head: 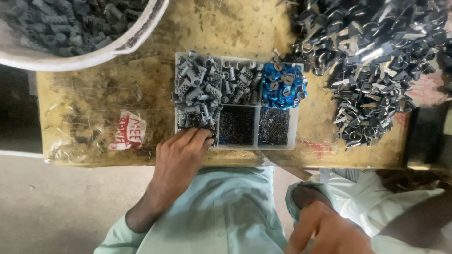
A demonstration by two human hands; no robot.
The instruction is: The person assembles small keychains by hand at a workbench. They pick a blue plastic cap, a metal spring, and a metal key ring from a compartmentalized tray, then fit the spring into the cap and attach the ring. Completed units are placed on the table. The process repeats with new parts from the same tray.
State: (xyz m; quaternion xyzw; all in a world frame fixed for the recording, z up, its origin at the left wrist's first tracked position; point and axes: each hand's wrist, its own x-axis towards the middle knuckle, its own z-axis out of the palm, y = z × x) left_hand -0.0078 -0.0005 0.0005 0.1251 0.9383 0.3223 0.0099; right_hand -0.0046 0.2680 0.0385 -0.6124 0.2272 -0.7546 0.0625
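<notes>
My left hand [181, 155] reaches into the near-left end of a clear divided parts tray [293, 136], fingers curled down among small grey plastic pieces [195, 91]; what the fingertips hold is hidden. My right hand [325, 228] rests low over my lap at the bottom right, fingers bent inward, and its contents cannot be seen. The tray also holds blue round caps [282, 84], small grey cylinders [238, 82], and two compartments of tiny dark springs or pins [238, 124].
A large heap of dark metal and plastic key-like parts [372, 61] lies on the right of the yellowed worktable [94, 94]. A white tub [94, 54] of grey pieces stands at the top left. A dark box [426, 136] sits at the right edge.
</notes>
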